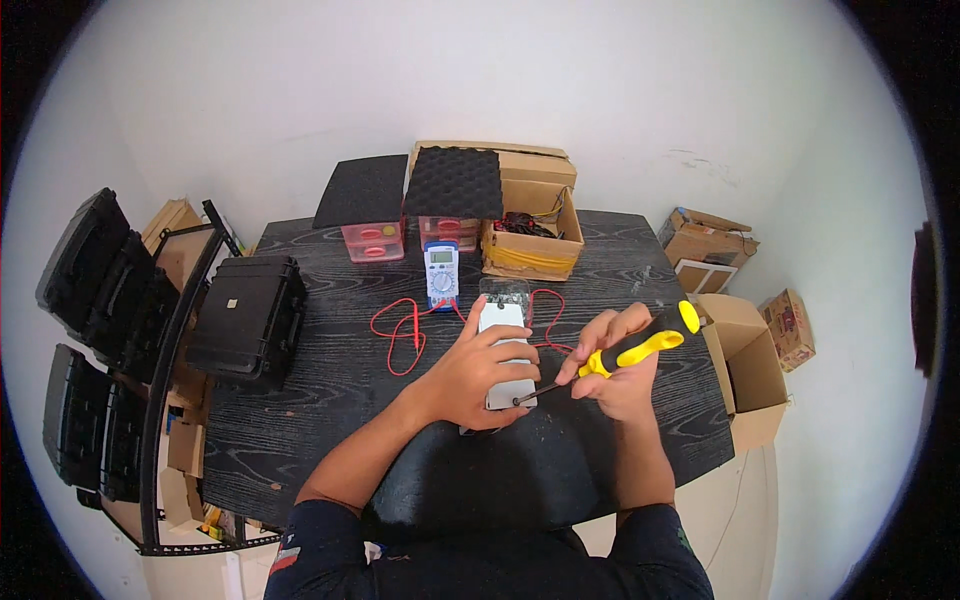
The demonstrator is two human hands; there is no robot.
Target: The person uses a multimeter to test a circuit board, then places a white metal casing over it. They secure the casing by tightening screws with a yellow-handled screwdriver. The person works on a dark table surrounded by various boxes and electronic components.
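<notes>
A white, flat rectangular casing lies near the middle of the black table, its long side pointing away from me. My left hand grips it from the left, fingers laid across its face. In my right hand is a yellow-and-black screwdriver, held at a slant. Its dark shaft runs down to the left, and the tip meets the casing near its lower end. Just beyond the casing's far end shows a green circuit board in a clear housing, partly covered.
Behind the casing stands a blue-and-white multimeter with red test leads curling on the table. Farther back are red drawer boxes under black foam and a cardboard box of cables. A black hard case sits left; an open carton stands right.
</notes>
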